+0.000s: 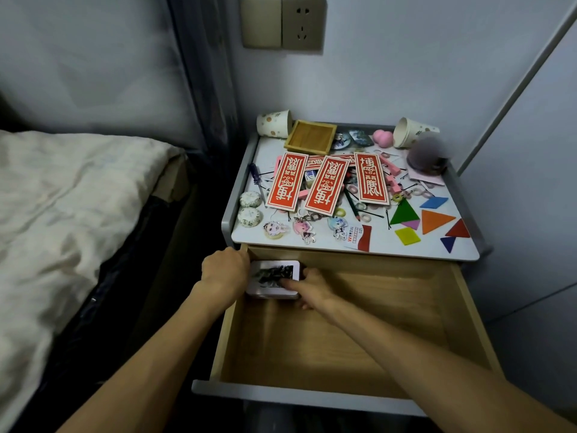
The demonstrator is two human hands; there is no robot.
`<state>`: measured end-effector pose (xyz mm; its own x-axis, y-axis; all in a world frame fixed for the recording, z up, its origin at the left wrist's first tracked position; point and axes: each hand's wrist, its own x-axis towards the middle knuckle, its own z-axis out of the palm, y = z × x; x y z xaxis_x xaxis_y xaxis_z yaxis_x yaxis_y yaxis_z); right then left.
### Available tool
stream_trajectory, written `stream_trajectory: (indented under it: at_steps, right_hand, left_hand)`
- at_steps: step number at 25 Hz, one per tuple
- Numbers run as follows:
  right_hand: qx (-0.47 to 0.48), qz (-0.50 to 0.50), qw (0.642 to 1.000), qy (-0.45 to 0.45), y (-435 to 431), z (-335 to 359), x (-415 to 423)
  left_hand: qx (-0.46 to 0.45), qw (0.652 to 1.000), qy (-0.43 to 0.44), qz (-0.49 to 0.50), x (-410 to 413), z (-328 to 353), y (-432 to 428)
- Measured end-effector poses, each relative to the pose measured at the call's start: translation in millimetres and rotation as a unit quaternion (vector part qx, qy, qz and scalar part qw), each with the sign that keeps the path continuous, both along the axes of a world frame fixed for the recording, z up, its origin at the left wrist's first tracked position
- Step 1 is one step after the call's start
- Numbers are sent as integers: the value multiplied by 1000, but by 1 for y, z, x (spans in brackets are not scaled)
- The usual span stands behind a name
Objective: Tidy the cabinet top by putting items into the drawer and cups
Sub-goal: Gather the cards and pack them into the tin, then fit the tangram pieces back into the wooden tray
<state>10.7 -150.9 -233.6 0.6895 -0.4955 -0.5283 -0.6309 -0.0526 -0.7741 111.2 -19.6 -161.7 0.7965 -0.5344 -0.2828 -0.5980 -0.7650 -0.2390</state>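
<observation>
The wooden drawer [406, 307] of the bedside cabinet stands pulled out. In its back left corner both hands hold a white-framed stack of picture cards [271, 275]. My left hand [225, 273] grips its left edge, fingers curled over the drawer's corner. My right hand [312, 289] holds its right side, thumb lying across the picture. The cabinet top [437, 245] is crowded: three red cards with white characters [326, 185], a paper cup on its side at the back left [274, 123], another tipped over at the back right [412, 131], and a small wooden tray [310, 136].
On the top also lie coloured tangram pieces [435, 220], three character keychains [304, 229], two round tins [249, 208], a blue screwdriver [256, 175], a pink sponge [382, 137], a fuzzy grey thing [426, 156], hairpins and small rings. A bed [62, 214] lies left; walls stand behind and right.
</observation>
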Motion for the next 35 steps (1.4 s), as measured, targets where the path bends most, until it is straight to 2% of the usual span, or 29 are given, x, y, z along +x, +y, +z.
stream_trajectory:
  at_steps: [3,9,11,14,16,17,18,20,21,23,26,30,35]
  right_hand:
    - [-88,-3,996,23,1,-7,6]
    - [-90,-11,996,11,5,-3,3]
    - [-78,0,997,11,4,-1,1]
    - [-55,39,997,28,-5,9,-1]
    - [-66,71,995,31,-9,31,-8]
    - [-67,90,993,23,-9,46,-13]
    - [-59,113,992,8,-7,63,-18]
    - [-56,171,983,-22,-8,96,-25]
    - [-76,193,978,-33,-13,110,-24]
    - [-143,200,968,-57,-32,139,-12]
    - [-251,131,955,-85,-80,168,30]
    - [-366,39,928,-52,-153,163,110]
    - [-379,-49,923,47,-204,141,177]
  left_hand:
    - [32,999,14,-23,1,2,-1]
    - [49,997,38,-39,-1,11,-4]
    - [41,996,74,-24,-2,22,-3]
    - [-43,987,152,33,4,47,4]
    - [-135,976,162,48,7,62,5]
    - [-206,958,187,61,7,67,3]
    - [-291,923,237,85,5,73,1]
    - [-438,819,343,142,1,88,-7]
    - [-482,777,371,162,0,96,-11]
    - [-539,727,386,180,-1,109,-15]
    - [-592,679,387,196,2,120,-20]
    - [-621,636,396,230,11,125,-27]
    - [-641,598,400,269,32,120,-39]
